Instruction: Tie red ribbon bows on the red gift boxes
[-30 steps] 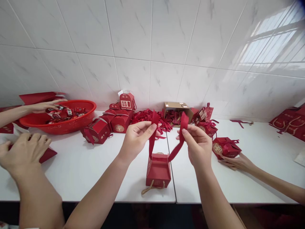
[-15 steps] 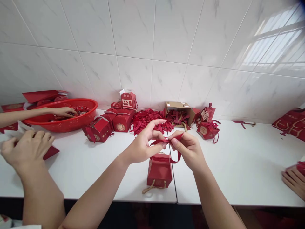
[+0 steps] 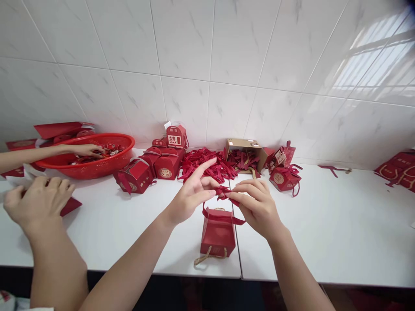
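Note:
Red ribbon (image 3: 239,221) runs through the top of a small red gift box (image 3: 218,237) and rises to my fingers. My left hand (image 3: 191,192) pinches the ribbon between thumb and a bent finger, its index finger stretched out. On the other side, my right hand (image 3: 257,207) grips the ribbon too, fingers bent over it, just above the box. Between the two hands the ribbon is bunched up; how it is looped there I cannot make out. The box stands on the table with a twisted rope handle (image 3: 203,259) hanging at its near side.
Behind my hands lie a heap of red ribbons (image 3: 204,162) and a cardboard box (image 3: 256,149) of ribbons. Finished-looking red boxes (image 3: 167,166) stand left. Another person's hand (image 3: 87,150) reaches into a red plastic basin (image 3: 125,160); another hand (image 3: 42,198) holds red card at far left.
My right hand has turned over, its back now facing up, and the ribbon between my hands is more bunched. At the far right, a person's hand has left the view.

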The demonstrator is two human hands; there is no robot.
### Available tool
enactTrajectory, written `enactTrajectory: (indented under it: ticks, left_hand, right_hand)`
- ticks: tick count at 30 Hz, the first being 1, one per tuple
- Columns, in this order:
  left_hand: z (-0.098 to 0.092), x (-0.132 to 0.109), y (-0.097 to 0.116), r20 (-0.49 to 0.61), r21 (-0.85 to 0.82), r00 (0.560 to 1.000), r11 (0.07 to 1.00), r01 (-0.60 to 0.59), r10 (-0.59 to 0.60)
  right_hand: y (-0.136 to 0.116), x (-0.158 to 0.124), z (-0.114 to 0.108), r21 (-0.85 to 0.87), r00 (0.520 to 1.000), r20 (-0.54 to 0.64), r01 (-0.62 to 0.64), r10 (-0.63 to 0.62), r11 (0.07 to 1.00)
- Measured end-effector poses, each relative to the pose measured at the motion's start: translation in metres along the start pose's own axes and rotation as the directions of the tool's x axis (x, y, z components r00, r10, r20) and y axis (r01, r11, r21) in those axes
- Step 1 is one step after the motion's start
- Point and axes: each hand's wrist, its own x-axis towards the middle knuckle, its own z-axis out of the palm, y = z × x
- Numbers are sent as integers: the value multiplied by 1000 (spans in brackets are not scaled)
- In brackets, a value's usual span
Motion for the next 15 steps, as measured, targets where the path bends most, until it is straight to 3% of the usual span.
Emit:
enactTrajectory:
  ticks: [2, 4, 6, 7, 10, 13, 15]
  left_hand:
    - [3, -5, -4, -58, 275, 984, 950, -149, 171]
    - [3, -11, -10, -76, 578, 916, 765, -282, 395]
    - [-2, -19, -17, -92, 772, 824, 563, -296, 560]
    - [-7, -25, -22, -124, 823, 791, 507, -255, 599]
    - [-29, -52, -41, -328, 867, 777, 497, 23, 537]
    - [-55, -89, -72, -529, 803, 792, 483, 350, 305]
    - [-67, -109, -95, -571, 752, 813, 471, 462, 113]
  right_hand:
    - [-3, -4, 1, 58, 996, -74, -53, 57, 997]
    - [-6, -13, 0, 147, 964, -180, -168, 193, 975]
    - [-8, -31, -3, 227, 886, -267, -324, 379, 918]
    - [-8, -44, -5, 250, 832, -289, -411, 473, 877]
    - [-4, -93, -15, 228, 647, -278, -674, 710, 703]
    - [8, -149, -23, 70, 433, -227, -886, 872, 458]
    - [17, -180, -25, -37, 309, -177, -951, 934, 308]
